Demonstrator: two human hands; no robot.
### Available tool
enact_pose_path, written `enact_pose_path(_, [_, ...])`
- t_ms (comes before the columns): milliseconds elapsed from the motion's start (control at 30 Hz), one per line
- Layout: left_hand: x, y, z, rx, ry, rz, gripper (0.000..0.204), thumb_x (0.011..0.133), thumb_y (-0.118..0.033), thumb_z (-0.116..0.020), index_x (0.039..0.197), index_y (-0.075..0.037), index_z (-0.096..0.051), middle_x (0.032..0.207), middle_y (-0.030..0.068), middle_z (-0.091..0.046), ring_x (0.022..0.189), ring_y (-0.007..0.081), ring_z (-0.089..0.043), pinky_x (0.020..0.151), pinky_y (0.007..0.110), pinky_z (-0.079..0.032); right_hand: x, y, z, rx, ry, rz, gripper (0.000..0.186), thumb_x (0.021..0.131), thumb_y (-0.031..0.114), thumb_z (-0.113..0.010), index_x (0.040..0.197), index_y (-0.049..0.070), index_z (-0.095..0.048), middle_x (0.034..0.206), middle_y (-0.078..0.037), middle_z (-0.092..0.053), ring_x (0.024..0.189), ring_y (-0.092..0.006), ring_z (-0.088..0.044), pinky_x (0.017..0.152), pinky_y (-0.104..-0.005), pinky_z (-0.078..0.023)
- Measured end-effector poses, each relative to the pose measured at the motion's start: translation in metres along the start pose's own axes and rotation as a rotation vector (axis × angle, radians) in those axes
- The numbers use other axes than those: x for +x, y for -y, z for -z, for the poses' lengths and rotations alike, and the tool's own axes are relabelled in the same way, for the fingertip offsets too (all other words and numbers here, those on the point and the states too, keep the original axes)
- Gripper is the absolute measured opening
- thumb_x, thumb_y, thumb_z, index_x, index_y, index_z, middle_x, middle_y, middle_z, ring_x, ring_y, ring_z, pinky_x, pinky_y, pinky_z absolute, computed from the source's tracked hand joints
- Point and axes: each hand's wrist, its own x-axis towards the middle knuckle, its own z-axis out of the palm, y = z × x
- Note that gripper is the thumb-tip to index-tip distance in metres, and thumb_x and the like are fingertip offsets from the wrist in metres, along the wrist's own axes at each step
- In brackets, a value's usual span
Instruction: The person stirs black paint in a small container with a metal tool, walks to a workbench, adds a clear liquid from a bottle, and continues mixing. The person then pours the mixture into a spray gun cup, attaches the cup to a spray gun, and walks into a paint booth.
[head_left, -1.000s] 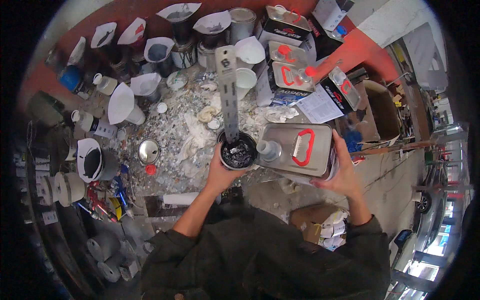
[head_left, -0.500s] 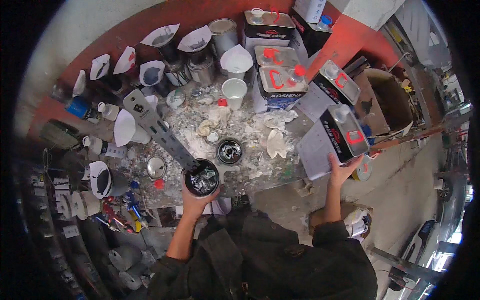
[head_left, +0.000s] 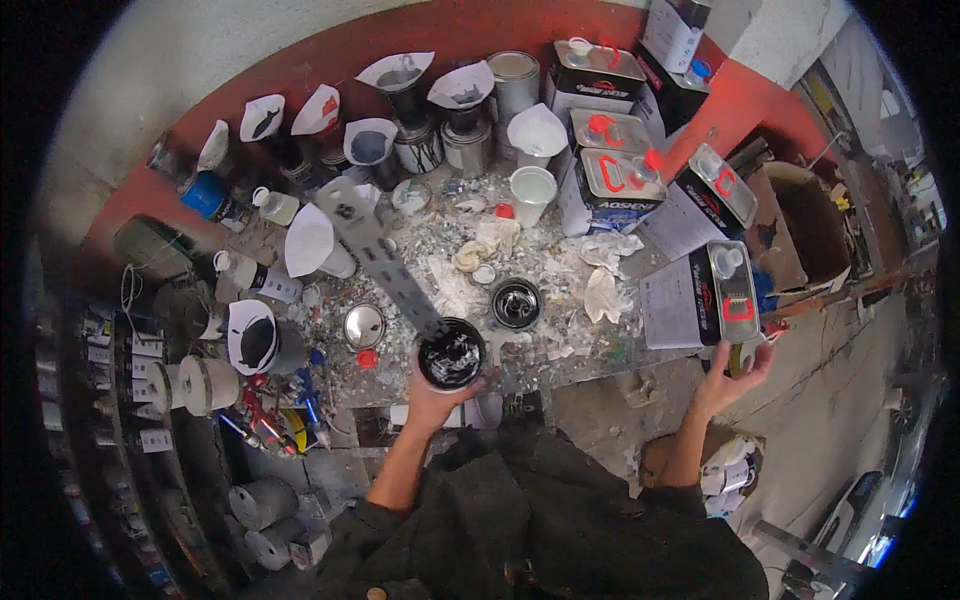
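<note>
- My left hand (head_left: 435, 405) had its fingers wrapped round a dark cup (head_left: 482, 360), over the front edge of the tabletop (head_left: 430, 225).
- In the cup was glossy black liquid (head_left: 456, 360), a long perforated metal strip (head_left: 375, 255) leaning out of it toward the back left corner.
- My right hand (head_left: 733, 385) was wide, fingers curved round nothing, just beside a square tin (head_left: 700, 298); I couldn't tell whether a fingertip touched it.
- That tin, with its red handle, stood at the front right corner.
- Just beyond the cup sat a black-rimmed container (head_left: 516, 304).
- Toward the front left corner lay a red cap (head_left: 367, 359).
- Nearer the back edge stood a white cup (head_left: 533, 192).
- Paper cones (head_left: 308, 240) lined the back and left edges.
</note>
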Motion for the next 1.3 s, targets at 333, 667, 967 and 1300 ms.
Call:
enact_pose_path(333, [0.012, -0.018, -0.004, -0.095, 0.43, -0.028, 0.094, 0.059, -0.01, -0.093, 0.14, -0.001, -0.047, 0.129, 0.0086, -0.061, 0.12, 0.0173, -0.058, 0.105, 0.034, -0.044, 0.015, 0.248, -0.113, 0.648, 1.544, 0.062, 0.046, 0.082, 0.015, -0.082, 0.123, 0.003, -0.064, 0.101, -0.006, -0.068, 0.078, -0.0079, -0.061, 0.062, -0.0252, -0.048])
enact_pose_path(667, [0.023, -0.028, 0.007, -0.182, 0.527, -0.098, 0.091, 0.058, -0.005, -0.093, 0.139, -0.005, -0.049, 0.129, 0.0048, -0.061, 0.121, 0.0153, -0.054, 0.107, 0.033, -0.041, 0.047, 0.312, -0.147, 0.781, 1.731, 0.714, 0.023, 0.085, 0.023, -0.079, 0.083, 0.001, -0.073, 0.07, -0.014, -0.065, 0.062, -0.0306, -0.06, 0.058, -0.037, -0.045])
enact_pose_path(967, [0.032, -0.035, 0.013, -0.215, 0.35, -0.151, 0.09, 0.058, -0.002, -0.091, 0.138, -0.005, -0.05, 0.128, 0.0062, -0.063, 0.119, 0.016, -0.058, 0.104, 0.033, -0.044, 0.037, 0.3, -0.129, 0.459, 1.762, 0.734, 0.02, 0.091, 0.025, -0.073, 0.096, 0.006, -0.076, 0.091, -0.011, -0.07, 0.084, -0.031, -0.063, 0.075, -0.0393, -0.048])
enact_pose_path(1300, [0.042, -0.019, 0.001, -0.124, 0.074, -0.26, 0.087, 0.059, 0.001, -0.088, 0.136, -0.003, -0.047, 0.126, 0.0093, -0.062, 0.116, 0.0218, -0.06, 0.1, 0.035, -0.047, 0.007, 0.304, -0.098, 0.615, 1.615, 0.44, 0.024, 0.091, 0.004, -0.073, 0.115, 0.005, -0.074, 0.085, -0.004, -0.07, 0.072, -0.0093, -0.062, 0.062, -0.0263, -0.047])
